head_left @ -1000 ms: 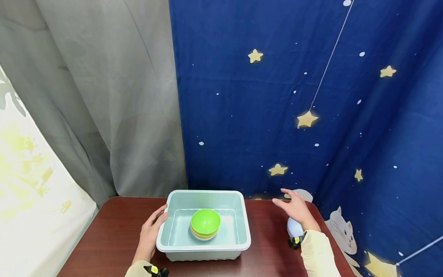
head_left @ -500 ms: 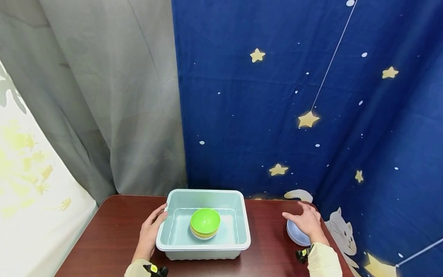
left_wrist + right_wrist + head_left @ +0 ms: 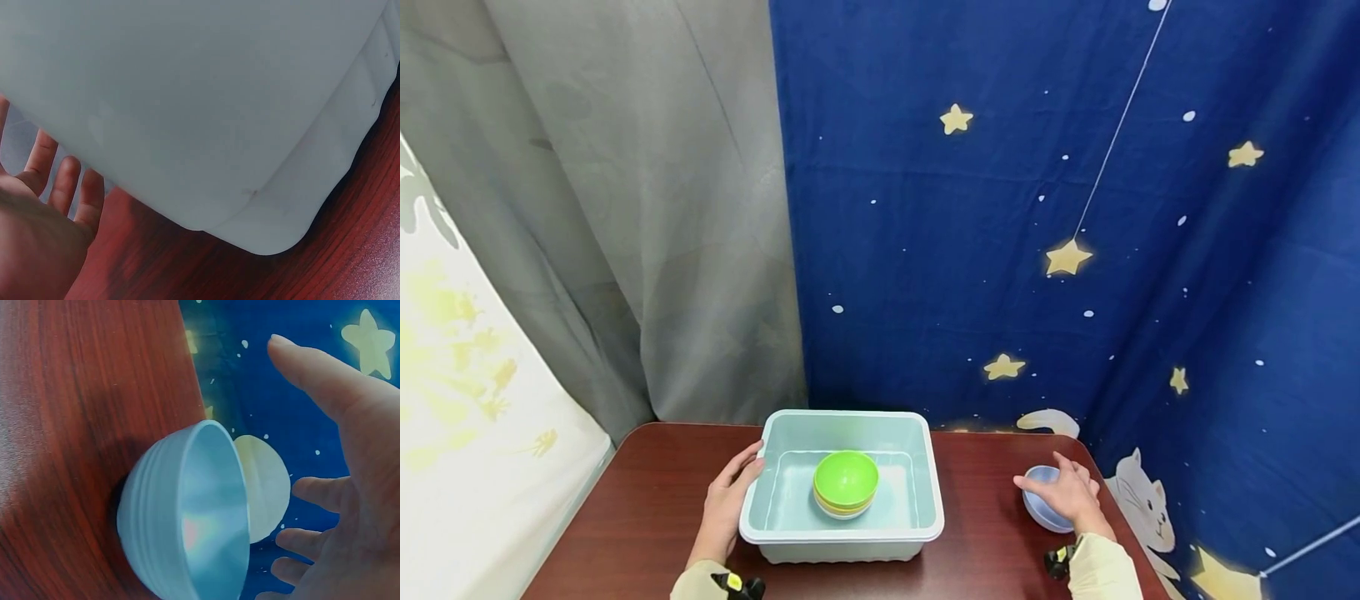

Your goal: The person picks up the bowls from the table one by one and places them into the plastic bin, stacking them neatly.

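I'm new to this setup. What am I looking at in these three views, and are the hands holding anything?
No machine here: a person's two bare hands, filmed by a head camera and one camera on each wrist. On the dark red table stands a pale green tub with stacked bowls inside, a green one on top. The left hand rests flat against the tub's left side; the left wrist view shows that wall close up. The right hand is spread open over a light blue bowl, not gripping it.

Left hand (image 3: 724,507), right hand (image 3: 1064,495): seemingly open-fingered.
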Available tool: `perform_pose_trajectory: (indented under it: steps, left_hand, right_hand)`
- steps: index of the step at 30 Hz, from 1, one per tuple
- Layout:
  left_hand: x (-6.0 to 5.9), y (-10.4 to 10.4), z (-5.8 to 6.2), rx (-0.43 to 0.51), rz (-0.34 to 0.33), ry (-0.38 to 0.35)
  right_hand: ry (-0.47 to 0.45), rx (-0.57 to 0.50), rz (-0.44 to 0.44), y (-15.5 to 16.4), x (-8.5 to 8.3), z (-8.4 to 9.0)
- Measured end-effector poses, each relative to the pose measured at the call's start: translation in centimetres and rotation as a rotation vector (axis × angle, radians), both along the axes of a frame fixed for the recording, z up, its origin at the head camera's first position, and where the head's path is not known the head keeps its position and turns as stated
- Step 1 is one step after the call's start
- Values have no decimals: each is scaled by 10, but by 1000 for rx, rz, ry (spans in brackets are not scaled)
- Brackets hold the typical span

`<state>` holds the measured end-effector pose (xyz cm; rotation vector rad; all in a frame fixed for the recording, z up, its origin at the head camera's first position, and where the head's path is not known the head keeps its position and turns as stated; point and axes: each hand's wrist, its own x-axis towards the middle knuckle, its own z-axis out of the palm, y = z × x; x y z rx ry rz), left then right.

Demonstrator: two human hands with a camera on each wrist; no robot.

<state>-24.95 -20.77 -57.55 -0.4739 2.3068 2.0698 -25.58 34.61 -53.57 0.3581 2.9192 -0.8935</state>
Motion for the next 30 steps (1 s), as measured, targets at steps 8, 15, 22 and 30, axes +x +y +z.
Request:
perform_pose_trajectory:
  steps: [8,15,22,30]
  left_hand:
    - [0,0,-2,0,6,-3]
    - [0,-1,0,1,2,-4]
    - [0,-1,-2,7,-8,-14]
    - [-2,-4,-2,-10,-16,-7]
  right_hand:
    - [-14,3,-3,0,3,-7]
    - [-24,18,-53,-1,8,-11]
    - [-24,9,-94,1,13,-23]
    - [35,-28,-92,6,13,-37]
